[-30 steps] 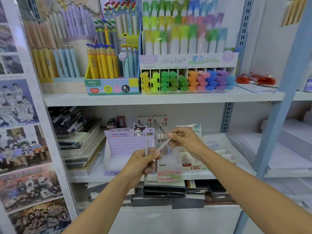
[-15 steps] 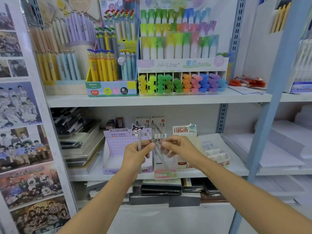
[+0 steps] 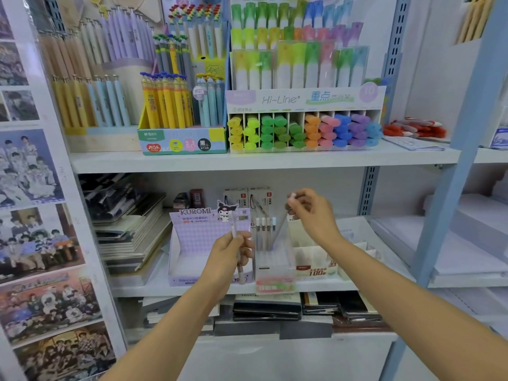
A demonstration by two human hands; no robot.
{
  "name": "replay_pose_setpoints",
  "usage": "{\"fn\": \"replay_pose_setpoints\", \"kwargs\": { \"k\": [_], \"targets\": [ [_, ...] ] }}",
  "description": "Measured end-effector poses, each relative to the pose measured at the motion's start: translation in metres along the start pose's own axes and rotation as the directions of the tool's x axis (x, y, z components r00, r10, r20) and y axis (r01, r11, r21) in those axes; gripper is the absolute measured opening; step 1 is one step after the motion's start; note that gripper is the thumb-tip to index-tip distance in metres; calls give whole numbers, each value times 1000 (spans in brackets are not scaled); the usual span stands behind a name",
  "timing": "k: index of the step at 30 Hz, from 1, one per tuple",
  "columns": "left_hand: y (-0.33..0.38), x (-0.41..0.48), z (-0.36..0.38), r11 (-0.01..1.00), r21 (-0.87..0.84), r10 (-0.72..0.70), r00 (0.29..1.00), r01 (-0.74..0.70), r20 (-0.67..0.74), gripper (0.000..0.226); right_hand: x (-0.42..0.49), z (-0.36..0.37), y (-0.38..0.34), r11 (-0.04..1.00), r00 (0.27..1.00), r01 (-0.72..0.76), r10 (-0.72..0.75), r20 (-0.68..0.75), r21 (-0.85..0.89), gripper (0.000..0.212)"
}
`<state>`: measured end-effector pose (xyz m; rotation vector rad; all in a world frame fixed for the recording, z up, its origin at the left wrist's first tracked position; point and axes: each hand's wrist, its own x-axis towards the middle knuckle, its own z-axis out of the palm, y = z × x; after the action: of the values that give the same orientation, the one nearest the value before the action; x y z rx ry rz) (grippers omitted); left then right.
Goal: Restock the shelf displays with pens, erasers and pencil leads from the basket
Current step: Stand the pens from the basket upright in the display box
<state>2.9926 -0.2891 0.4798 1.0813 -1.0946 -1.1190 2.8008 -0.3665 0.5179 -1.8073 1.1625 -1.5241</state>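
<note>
1. The Kuromi box (image 3: 192, 237) stands at the left of the middle shelf (image 3: 143, 290). Its tall back card faces out so the label reads from the aisle. The tray looks mostly unfilled, though the front wall hides part of its floor.
2. The left hand (image 3: 226, 257) is raised in front of that box, with the forearm rising from the lower left and the fingers curled. Its grip is clamped round the lower barrel of a spare pen (image 3: 234, 224), which stands nearly upright, cap end up. I judge it is parked there as the next one to go in, held clear of the opening beside it.
3. The clear box (image 3: 275, 270) sits just right of the Kuromi box, at the shelf's front edge. A row of standing pens (image 3: 264, 225) lines its back left, caps up, so they show through the wall.
4. The right hand (image 3: 313, 215) hovers above the clear box's right rear corner, wrist bent down, forearm coming in from the lower right. Its grip is pinched together on the cap end of a slanted pen (image 3: 281, 226), whose tip leans down and left into the box. Holding the top probably lets the tip be steered in beside the row without knocking it. I cannot tell whether the tip touches the floor of the box.
5. A partitioned carton (image 3: 310, 259) stands just right of the clear box, below the right wrist.
</note>
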Motion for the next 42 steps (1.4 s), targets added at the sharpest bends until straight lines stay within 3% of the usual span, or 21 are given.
{"fn": "replay_pose_setpoints", "kwargs": {
  "k": [5, 9, 15, 21, 26, 31, 35, 39, 42],
  "targets": [
    [-14, 6, -7, 994, 103, 37, 998, -43, 55, 23, 10, 1, 31, 986, 1000, -5, 7, 15, -168, 7],
    [-23, 14, -7, 997, 31, -74, 997, 73, 32, 16, 10, 15, 48, 964, 999, 38, -30, 33, -263, 8],
    [-29, 21, -13, 1000, 3, -20, 999, 20, 41, 20, 12, 24, 64, 914, 994, 91, -58, 93, -396, 9],
    [-34, 26, -18, 1000, -29, -8, 999, 9, 35, 21, 22, 21, 70, 917, 993, 117, -97, 73, -382, 4],
    [-35, 27, -18, 997, -69, -31, 999, 32, 17, 22, 24, 24, 73, 917, 987, 121, -70, 146, -380, 4],
    [-35, 28, -19, 992, -106, -69, 998, 70, 12, 20, 24, 24, 74, 921, 988, 111, -62, 141, -373, 20],
    [-35, 28, -21, 986, -140, -92, 996, 91, 2, 15, 26, 32, 78, 876, 987, 153, -118, 105, -457, 13],
    [-34, 28, -22, 986, -135, -96, 995, 98, 16, 15, 26, 38, 81, 811, 991, 127, -75, 113, -572, 12],
    [-33, 25, -22, 989, -115, -92, 995, 95, 30, 14, 24, 33, 68, 900, 994, 96, -64, 90, -425, 21]
  ]
}}
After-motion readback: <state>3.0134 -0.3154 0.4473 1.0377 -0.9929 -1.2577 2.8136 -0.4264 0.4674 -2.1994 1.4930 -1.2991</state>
